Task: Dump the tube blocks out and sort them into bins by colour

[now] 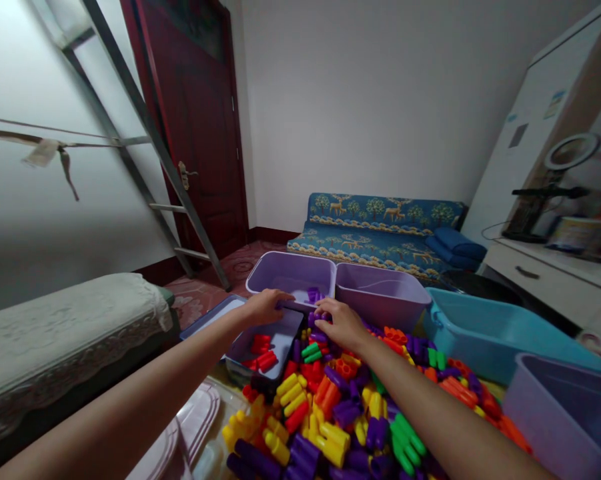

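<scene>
My left hand (267,307) reaches over the dark blue bin (293,328), close to the near rim of a light purple bin (260,275). Its fingers stretch to the right, with no held thing visible. Red plastic pieces (266,361) lie inside the dark blue bin. My right hand (344,325) is at the far side of a heap of coloured tube-shaped plastic pieces (330,393). Its thumb and fingers curve around a purple plastic piece (319,317). Another purple piece (313,294) rests inside the light purple bin.
A second purple bin (380,293), a turquoise bin (485,327) and another purple bin (550,407) border the heap. Pale lids (195,420) lie at the near left. Beyond are a blue patterned sofa (370,230), a ladder (155,140) and a covered bench (70,327).
</scene>
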### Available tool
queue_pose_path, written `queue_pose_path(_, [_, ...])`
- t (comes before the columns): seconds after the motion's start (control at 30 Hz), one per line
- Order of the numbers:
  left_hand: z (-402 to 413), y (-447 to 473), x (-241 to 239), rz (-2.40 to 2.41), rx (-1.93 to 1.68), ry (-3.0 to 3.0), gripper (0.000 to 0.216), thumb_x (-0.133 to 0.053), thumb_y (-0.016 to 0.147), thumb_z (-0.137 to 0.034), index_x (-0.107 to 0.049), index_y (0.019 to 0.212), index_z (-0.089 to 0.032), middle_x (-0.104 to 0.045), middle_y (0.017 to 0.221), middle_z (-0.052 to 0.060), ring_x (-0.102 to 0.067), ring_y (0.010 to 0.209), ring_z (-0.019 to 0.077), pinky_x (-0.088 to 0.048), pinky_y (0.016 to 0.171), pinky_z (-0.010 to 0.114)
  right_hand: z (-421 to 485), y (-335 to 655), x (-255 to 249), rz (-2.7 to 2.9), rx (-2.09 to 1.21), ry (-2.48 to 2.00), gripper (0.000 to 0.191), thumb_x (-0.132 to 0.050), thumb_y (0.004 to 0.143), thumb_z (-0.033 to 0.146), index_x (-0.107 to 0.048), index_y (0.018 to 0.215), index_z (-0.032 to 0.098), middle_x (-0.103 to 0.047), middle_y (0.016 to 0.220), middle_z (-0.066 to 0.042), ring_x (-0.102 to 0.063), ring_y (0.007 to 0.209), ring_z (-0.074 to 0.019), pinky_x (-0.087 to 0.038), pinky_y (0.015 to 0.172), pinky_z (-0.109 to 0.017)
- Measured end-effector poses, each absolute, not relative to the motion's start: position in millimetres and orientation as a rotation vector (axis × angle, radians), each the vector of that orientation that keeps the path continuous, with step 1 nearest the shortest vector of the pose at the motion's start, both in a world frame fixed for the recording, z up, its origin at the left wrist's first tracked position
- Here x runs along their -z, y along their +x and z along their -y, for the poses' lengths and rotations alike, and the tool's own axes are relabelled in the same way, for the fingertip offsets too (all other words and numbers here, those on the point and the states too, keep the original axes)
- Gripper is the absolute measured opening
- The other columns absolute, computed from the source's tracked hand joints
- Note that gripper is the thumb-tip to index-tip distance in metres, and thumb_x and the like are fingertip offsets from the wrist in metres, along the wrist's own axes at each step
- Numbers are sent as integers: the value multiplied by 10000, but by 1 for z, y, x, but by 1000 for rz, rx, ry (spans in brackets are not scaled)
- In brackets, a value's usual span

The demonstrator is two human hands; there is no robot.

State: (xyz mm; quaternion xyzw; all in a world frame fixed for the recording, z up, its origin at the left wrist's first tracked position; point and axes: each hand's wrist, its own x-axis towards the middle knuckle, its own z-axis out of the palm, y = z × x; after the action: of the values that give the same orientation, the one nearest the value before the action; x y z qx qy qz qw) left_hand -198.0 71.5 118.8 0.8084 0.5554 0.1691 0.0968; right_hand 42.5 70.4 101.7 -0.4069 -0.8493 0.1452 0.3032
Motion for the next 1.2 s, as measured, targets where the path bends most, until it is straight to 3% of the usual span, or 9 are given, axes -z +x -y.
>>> queue_pose_path(0.1, [-71, -204, -123, -1557, -505, 2337, 601, -594, 589, -83, -698, 1151, -269, -727, 1086, 30, -652, 1002, 234, -468, 879, 253, -70, 40, -103, 2255, -375, -1137, 160, -604, 747, 215, -694, 877, 236, -718, 935, -25, -651, 848, -192, -457, 772, -276])
queue_pose_path(0.2, [-74, -204, -131, -1511, -553, 2053, 528, -646, 527, -50, -756, 1002, -252, -751, 832, 2, -674, 743, 184, -500, 687, 216, -75, 36, -106, 2167, -450, -1209, 158, -578, 784, 258, -665, 911, 224, -711, 802, -21, -671, 731, -184, -464, 691, -265])
queue_pose_path(0.3, [-83, -198, -141, -1499, -748, 1509, 321, -723, 514, -47, -769, 802, -180, -672, 565, 2, -568, 436, 131, -373, 401, 181, -85, 29, -108, 1950, -686, -1288, 167, -563, 804, 279, -621, 942, 204, -681, 673, 0, -647, 508, -149, -453, 565, -238])
queue_pose_path(0.4, [-96, -188, -148, -1460, -1001, 1173, 163, -806, 568, -146, -726, 710, -151, -628, 514, 11, -498, 369, 93, -278, 344, 156, -100, 21, -107, 1770, -838, -1364, 190, -559, 817, 317, -596, 939, 176, -671, 606, -8, -602, 373, -145, -424, 458, -226])
queue_pose_path(0.57, [-116, -162, -146, -1397, -1257, 993, 294, -789, 691, -359, -665, 810, -120, -602, 584, 17, -568, 510, 120, -488, 514, 224, -121, 14, -105, 1629, -946, -1429, 248, -536, 841, 394, -588, 753, 169, -664, 547, -52, -602, 348, -172, -392, 349, -216])
queue_pose_path(0.7, [-119, -146, -138, -1437, -1373, 915, 466, -789, 691, -364, -612, 1058, -138, -676, 890, 107, -660, 837, 228, -535, 653, 286, -124, 11, -105, 1533, -1010, -1409, 275, -594, 814, 431, -576, 691, 185, -658, 542, -40, -585, 339, -149, -379, 318, -198])
queue_pose_path(0.8, [-116, -138, -136, -1488, -1415, 940, 525, -778, 699, -333, -575, 1140, -133, -651, 1094, 176, -623, 1053, 299, -532, 748, 325, -118, 9, -107, 1475, -1035, -1368, 207, -654, 773, 380, -594, 805, 185, -692, 642, -36, -582, 351, -126, -375, 316, -182])
queue_pose_path(0.97, [-95, -122, -133, -1530, -1406, 1230, 401, -786, 626, -166, -661, 1006, -145, -642, 1189, 159, -524, 1225, 331, -422, 1007, 383, -94, 12, -112, 1422, -1020, -1246, 339, -622, 762, 263, -556, 1082, 172, -714, 922, -74, -645, 502, -115, -444, 403, -183])
queue_pose_path(1.2, [-40, -92, -128, -1480, -1237, 1629, 330, -738, 523, -6, -724, 779, -216, -725, 1016, 65, -564, 1174, 323, -367, 1078, 381, -20, 48, -106, 1293, -1028, -1070, 350, -564, 746, 328, -551, 1057, 169, -693, 1007, -86, -674, 640, -138, -470, 475, -203])
